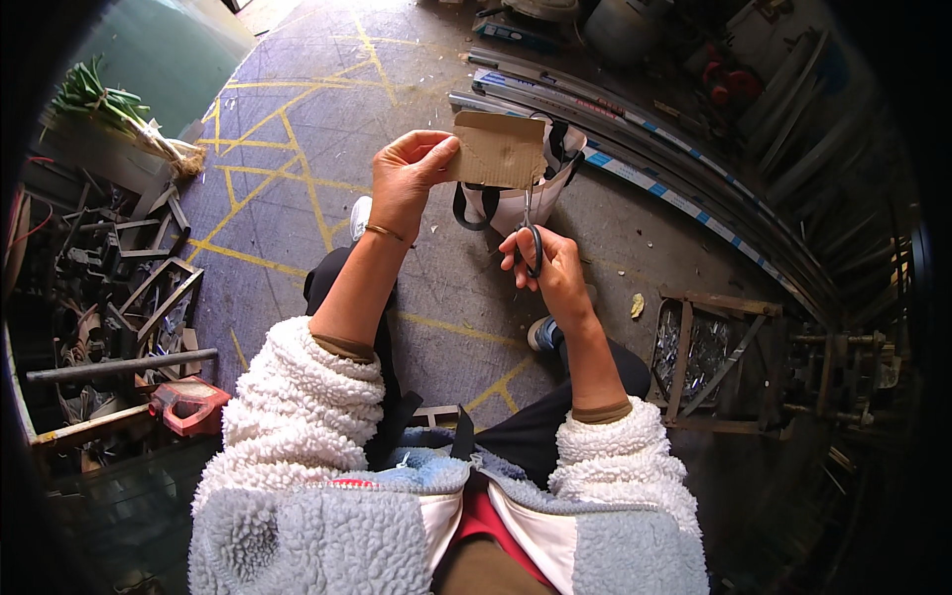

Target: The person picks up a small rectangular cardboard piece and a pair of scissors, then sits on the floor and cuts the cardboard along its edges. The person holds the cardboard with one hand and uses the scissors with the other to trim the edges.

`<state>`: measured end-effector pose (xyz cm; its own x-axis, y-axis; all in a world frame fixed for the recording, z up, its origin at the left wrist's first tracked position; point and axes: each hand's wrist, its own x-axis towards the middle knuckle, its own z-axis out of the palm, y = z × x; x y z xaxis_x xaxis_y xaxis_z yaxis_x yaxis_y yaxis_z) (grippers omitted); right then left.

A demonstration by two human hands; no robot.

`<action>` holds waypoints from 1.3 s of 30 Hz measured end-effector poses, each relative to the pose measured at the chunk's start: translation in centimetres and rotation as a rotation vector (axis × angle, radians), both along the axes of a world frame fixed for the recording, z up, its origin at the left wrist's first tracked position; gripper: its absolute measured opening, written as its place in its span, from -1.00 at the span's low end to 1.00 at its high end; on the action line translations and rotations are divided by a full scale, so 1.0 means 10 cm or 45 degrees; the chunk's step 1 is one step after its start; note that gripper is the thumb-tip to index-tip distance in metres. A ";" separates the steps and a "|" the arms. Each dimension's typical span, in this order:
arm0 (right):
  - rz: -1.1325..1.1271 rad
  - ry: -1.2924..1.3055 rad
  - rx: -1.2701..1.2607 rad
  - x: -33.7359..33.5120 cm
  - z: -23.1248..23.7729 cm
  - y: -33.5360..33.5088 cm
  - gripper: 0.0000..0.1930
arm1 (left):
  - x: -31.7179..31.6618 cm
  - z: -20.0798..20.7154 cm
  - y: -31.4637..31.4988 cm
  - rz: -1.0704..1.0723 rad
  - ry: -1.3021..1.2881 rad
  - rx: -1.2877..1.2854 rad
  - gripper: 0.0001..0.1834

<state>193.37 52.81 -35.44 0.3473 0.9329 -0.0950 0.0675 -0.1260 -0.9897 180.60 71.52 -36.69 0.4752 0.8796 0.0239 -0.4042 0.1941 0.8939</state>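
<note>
A flat piece of brown cardboard (499,149) is pinched along its left edge by my left hand (409,178). Dark-handled scissors (533,243) sit in my right hand (550,268), with fingers around the loops. Their blades point up and meet the cardboard's lower right corner; whether they are parted there is too small to tell. Behind the cardboard, on the floor, stands a white bag (511,210) with dark handles, partly hidden by the cardboard and the scissors.
Long metal profiles (635,139) lie across the floor at the right. A rusty metal frame (714,362) stands at right. Metal scraps (129,268) and a red tool-like object (188,405) fill the left side. Green onions (119,109) rest on a ledge at far left.
</note>
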 end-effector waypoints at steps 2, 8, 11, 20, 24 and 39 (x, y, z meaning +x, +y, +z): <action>-0.007 -0.014 0.012 0.00 0.00 0.00 -0.38 | 0.00 0.00 -0.01 0.001 -0.007 0.006 -0.84; -0.041 -0.045 0.009 0.01 0.00 0.01 -0.38 | -0.01 0.02 -0.02 -0.005 0.033 0.037 -0.83; -0.043 -0.033 0.006 0.00 0.00 0.01 -0.40 | -0.01 0.02 -0.02 -0.009 0.038 0.035 -0.83; -0.059 -0.026 -0.007 0.01 -0.01 0.01 -0.46 | 0.00 0.02 -0.02 0.000 0.016 0.049 -0.85; -0.048 -0.045 -0.001 0.02 -0.02 0.00 -0.49 | 0.00 0.01 -0.03 -0.010 0.012 0.049 -0.84; -0.062 -0.045 0.025 0.01 -0.02 0.00 -0.49 | 0.00 0.03 -0.04 -0.007 0.017 0.046 -0.84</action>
<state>193.52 52.85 -35.59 0.3955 0.9162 -0.0641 0.0968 -0.1110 -0.9891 180.59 71.14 -36.39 0.4804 0.8757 0.0490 -0.3910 0.1638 0.9057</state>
